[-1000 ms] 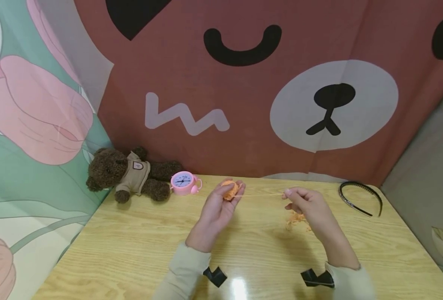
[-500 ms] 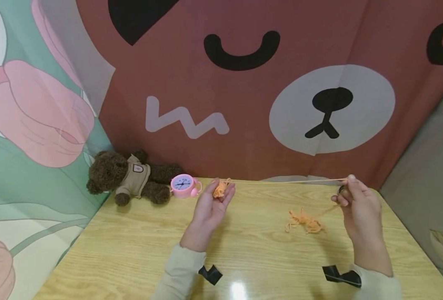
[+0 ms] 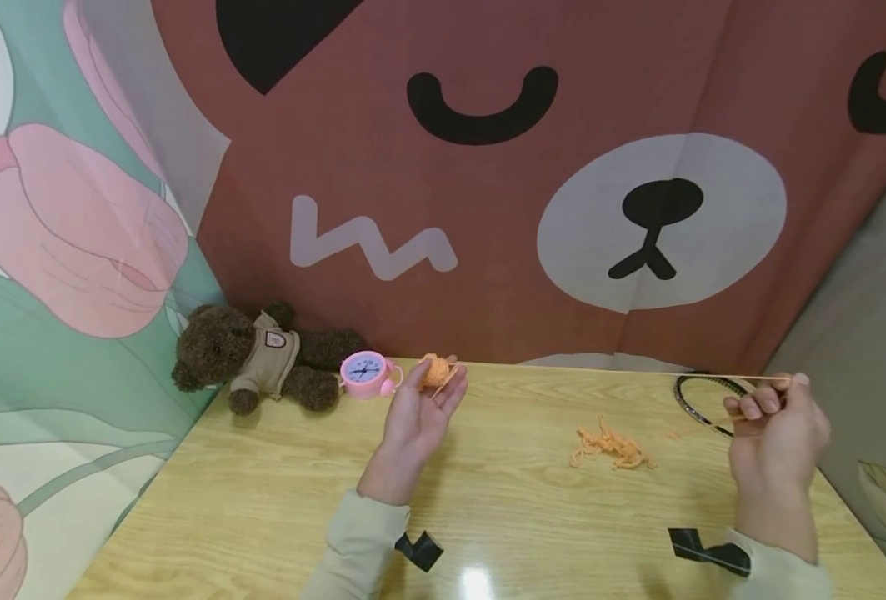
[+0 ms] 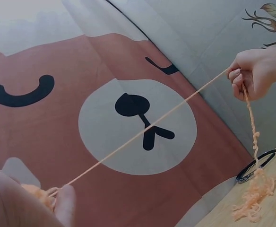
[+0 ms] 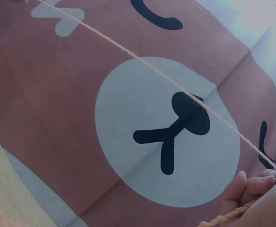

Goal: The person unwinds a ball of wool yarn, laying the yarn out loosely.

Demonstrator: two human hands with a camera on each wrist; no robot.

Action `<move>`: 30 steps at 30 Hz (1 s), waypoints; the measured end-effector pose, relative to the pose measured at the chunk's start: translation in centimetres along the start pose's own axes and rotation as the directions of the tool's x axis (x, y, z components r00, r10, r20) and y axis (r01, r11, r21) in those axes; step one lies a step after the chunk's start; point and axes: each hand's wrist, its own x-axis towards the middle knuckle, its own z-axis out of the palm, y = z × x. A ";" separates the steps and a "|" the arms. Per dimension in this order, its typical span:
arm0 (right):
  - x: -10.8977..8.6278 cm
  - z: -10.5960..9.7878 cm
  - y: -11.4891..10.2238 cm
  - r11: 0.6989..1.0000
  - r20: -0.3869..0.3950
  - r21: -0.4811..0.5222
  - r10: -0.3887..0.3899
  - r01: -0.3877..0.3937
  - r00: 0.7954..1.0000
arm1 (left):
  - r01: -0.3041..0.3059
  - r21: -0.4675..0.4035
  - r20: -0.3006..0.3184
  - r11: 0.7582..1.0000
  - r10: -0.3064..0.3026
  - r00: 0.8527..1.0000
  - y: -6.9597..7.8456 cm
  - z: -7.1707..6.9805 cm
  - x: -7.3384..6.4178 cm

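Note:
My left hand [image 3: 415,425] holds a small ball of orange yarn [image 3: 436,372] between thumb and fingers, palm turned up. From the ball a single yarn strand [image 4: 148,127] runs taut across to my right hand [image 3: 776,437], which pinches it at thumb and forefinger with the other fingers curled in. A twisted tail of yarn [image 4: 252,120] hangs out of the right hand in the left wrist view. It drops to a loose tangle of orange yarn [image 3: 613,447] on the table. Only part of the right hand shows in the right wrist view, at its lower right corner.
A black headband [image 3: 683,398] lies at the back right, partly behind the right hand. On the back left are a pink alarm clock [image 3: 364,372] and a brown teddy bear [image 3: 270,354] on its side. A bear-print curtain [image 3: 488,308] hangs behind the wooden table [image 3: 262,517].
My right hand has moved far to the right, drawing the strand out long between the hands. My left hand has shifted slightly left with the ball. The tangle on the table is uncovered.

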 end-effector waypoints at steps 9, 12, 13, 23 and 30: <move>0.3 -0.5 -0.6 0.998 0.005 0.057 -0.007 0.007 1.000 | -0.023 -0.018 -0.071 1.000 0.021 0.997 0.1 -0.2 0.3; 0.5 -0.6 -1.0 0.997 -0.010 0.075 -0.003 0.004 1.000 | -0.048 -0.062 -0.089 0.997 0.042 0.995 0.3 -0.3 0.4; 0.5 -0.6 -1.1 0.997 -0.019 0.078 -0.003 0.005 1.000 | -0.054 -0.065 -0.090 0.996 0.048 0.995 0.4 -0.3 0.4; 1.2 -1.8 0.2 0.947 -0.050 -0.317 0.038 -0.051 0.998 | -0.013 -0.074 -0.033 0.997 0.010 0.999 -0.2 0.2 0.2; 1.3 -1.7 3.9 0.027 0.108 -0.994 0.100 0.106 0.989 | 0.017 -0.050 0.037 0.999 -0.015 0.999 -1.3 0.9 -0.3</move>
